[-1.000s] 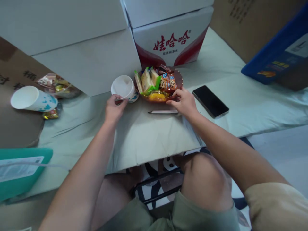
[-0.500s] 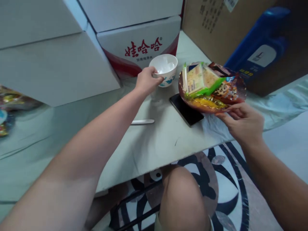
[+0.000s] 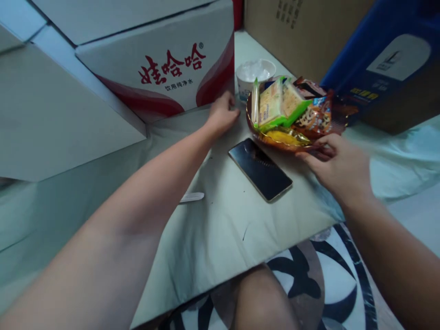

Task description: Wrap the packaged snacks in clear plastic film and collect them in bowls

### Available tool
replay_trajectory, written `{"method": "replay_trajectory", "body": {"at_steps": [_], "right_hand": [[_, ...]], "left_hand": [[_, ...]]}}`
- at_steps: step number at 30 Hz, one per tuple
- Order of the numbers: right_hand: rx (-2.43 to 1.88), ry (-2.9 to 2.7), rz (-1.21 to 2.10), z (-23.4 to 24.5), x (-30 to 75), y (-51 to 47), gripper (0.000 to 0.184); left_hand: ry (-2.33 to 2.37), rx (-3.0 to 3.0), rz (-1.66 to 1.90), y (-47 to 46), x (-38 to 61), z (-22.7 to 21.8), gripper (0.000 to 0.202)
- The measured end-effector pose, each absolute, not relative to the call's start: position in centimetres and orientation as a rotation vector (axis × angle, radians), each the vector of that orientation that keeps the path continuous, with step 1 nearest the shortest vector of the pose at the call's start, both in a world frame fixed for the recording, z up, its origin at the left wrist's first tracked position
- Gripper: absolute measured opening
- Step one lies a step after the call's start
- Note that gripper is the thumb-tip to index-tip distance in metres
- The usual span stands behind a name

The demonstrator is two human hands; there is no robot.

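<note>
Honestly, the thing I'd worry about most is that one-sided hold. Your right hand (image 3: 338, 167) is pinched on the near rim of the snack dish (image 3: 285, 145), and that's the only grip on it. I can't tell whether its bottom is resting on the table (image 3: 223, 220) or hanging just above it. The dish is tipped toward you and heaped with wrapped snacks (image 3: 285, 103), some standing on edge. With all that weight away from your fingers, a small slip could rock it, and the packets would slide out over the low side.

Second thing: the phone (image 3: 260, 169) lies flat just beside the dish, on your side of it. Anything that tumbles out probably lands on the screen.

Third, the paper cup (image 3: 256, 73) sits right behind the dish's far edge, close to touching. There's something white in it, but I can't make out what. A nudge from the dish could knock it over, and the spill would run toward the phone.

Your left hand (image 3: 222, 114) is curled loosely on the cloth just beside the cup's base, with nothing in it that I can see. Those knuckles could bump the cup too.
</note>
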State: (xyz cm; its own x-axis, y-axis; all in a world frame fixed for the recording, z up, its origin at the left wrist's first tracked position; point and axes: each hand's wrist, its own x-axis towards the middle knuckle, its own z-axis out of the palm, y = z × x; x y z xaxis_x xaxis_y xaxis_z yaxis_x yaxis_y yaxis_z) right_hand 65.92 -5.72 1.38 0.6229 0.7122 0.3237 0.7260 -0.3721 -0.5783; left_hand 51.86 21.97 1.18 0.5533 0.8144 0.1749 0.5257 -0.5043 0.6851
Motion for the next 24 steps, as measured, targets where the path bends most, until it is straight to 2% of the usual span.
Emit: {"method": "replay_trajectory", "body": {"at_steps": [2, 3, 9, 15, 20, 24], "right_hand": [[-2.292, -1.152, -0.066, 2.4, 65.3, -3.5, 0.032], [-2.351, -1.146, -0.081, 2.9, 64.9, -2.3, 0.031], [-2.458, -1.019, -0.018, 4.3, 64.9, 4.9, 0.034], [-2.455, -1.012, -0.052, 4.2, 67.0, 9.9, 0.037], [-2.472, -1.100, -0.031, 4.4, 69.7, 14.1, 0.051], [-2.353, -1.297, 0.007, 2.6, 72.7, 19.0, 0.065]], "left_hand": [[1.050, 2.436, 0.494, 21.7, 48.8, 1.4, 0.006], [1.030, 2.518, 0.428, 21.5, 47.6, 1.5, 0.007], [0.962, 2.658, 0.307, 20.8, 46.2, 2.0, 0.036], [0.964, 2.669, 0.241, 21.6, 51.0, 2.1, 0.036], [0.858, 2.695, 0.340, 23.1, 55.2, 1.4, 0.035], [0.797, 2.673, 0.409, 24.1, 56.9, 1.1, 0.035]]}}
